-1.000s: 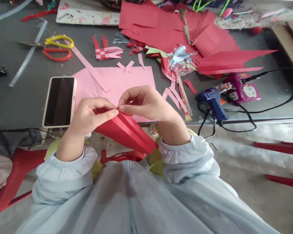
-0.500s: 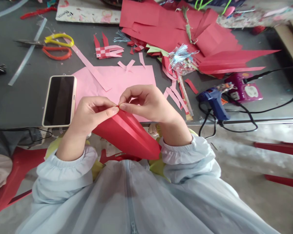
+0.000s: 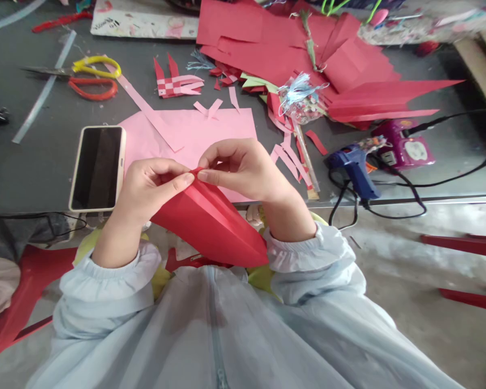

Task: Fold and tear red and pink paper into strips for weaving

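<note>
Both hands pinch the far edge of a creased sheet of red paper, which slopes down from the fingers toward my lap. My left hand grips it between thumb and forefinger. My right hand does the same just beside it, the two thumbs almost meeting. Under the hands, a pink paper sheet lies on the table, with a pink strip across its left part. A smartphone with a pale case lies left of my left hand. The fingertips behind the red paper are hidden.
Scissors with yellow and orange handles lie at the back left. A woven red-and-pink paper piece sits beyond the pink sheet. Red paper sheets are heaped at the back. A blue glue gun with its cord rests by the right front edge.
The thumbs have moved slightly apart, and a little more of the red paper's pinched edge shows between them. Both hands keep their hold; the things on the table stay put.
</note>
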`<state>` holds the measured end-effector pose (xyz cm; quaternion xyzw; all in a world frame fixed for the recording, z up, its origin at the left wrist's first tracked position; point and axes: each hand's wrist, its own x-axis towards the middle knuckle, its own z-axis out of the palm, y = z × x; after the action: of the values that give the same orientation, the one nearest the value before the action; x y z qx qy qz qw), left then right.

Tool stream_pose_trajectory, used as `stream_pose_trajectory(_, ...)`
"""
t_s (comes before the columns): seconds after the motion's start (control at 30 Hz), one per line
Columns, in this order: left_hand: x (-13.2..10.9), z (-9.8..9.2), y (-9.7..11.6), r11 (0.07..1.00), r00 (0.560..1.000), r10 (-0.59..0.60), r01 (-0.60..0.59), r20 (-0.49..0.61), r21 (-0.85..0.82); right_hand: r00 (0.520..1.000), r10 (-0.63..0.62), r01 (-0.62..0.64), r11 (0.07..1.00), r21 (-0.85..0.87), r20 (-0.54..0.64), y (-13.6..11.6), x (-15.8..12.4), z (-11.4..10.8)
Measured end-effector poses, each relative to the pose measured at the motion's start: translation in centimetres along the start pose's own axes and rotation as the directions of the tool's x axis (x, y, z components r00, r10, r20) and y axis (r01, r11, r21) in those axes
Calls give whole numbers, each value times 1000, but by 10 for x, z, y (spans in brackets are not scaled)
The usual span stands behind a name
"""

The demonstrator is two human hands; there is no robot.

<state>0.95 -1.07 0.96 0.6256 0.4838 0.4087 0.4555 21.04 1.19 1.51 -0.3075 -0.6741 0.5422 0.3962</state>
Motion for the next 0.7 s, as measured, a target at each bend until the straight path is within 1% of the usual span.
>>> stream_pose_trajectory(0.07,0,-1,-1,1000,1000,-12,12,0,-9,1000,-17,17,1000,17,-5,1,0,0)
stream_pose_trajectory(0.37,0,-1,-1,998,1000,-24,24,-12,-56,1000,-23,25,998,62,-18,5,0,2)
stream_pose_trajectory(0.6,1,-2,-5,999,1000,-25,24,-13,-30,999,39,-39,999,31,15,8,2,-3)
stream_pose_trajectory(0.63,1,-2,-4,999,999,-31,31,-7,-29,999,43,-44,999,32,15,8,2,-4)
stream_pose_trajectory(0.7,1,-3,-2,998,998,-52,53,40,-24,999,41,-42,999,28,12,8,2,-3)
